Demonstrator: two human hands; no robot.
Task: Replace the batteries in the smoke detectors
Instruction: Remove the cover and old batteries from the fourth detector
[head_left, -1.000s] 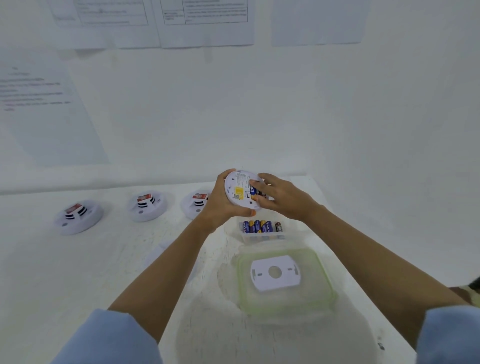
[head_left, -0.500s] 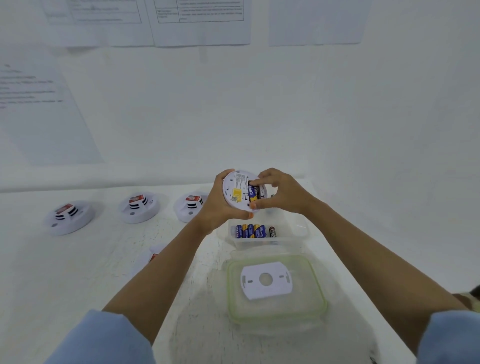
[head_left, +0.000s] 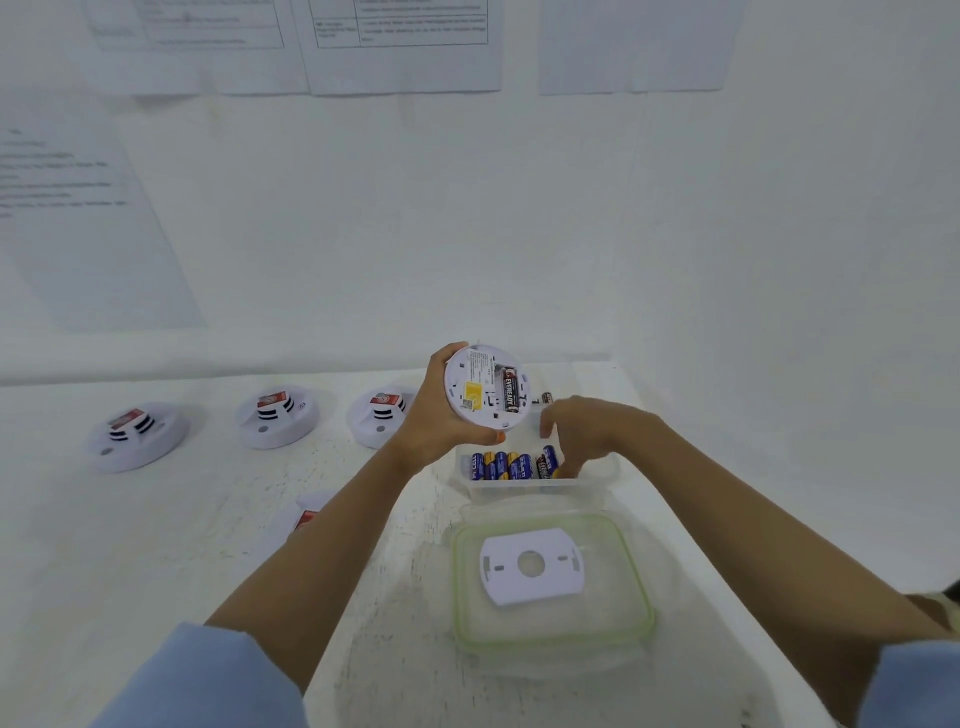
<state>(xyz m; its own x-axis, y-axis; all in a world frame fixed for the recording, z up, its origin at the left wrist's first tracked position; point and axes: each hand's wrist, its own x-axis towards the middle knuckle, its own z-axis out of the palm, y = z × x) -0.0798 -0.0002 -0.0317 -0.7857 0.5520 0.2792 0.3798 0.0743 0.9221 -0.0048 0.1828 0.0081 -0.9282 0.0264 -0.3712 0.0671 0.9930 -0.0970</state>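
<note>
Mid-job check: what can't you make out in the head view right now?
Head view only:
Right hand: reaches into the battery box; any grip is hidden by the hand itself.
Near detector: mostly behind the left forearm.
Held detector label: print too small.
Wall sheets: blurred, cut by top edge.

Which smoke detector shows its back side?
The smoke detector gripped in the left hand, battery exposed; the row of three detectors sits face up.

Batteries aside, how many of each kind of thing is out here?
Smoke detectors: 5 (three in a row, one held by the left hand, one half hidden behind the forearm)
Clear tub: 1
Lid: 1
White plate: 1
Total: 8
</note>
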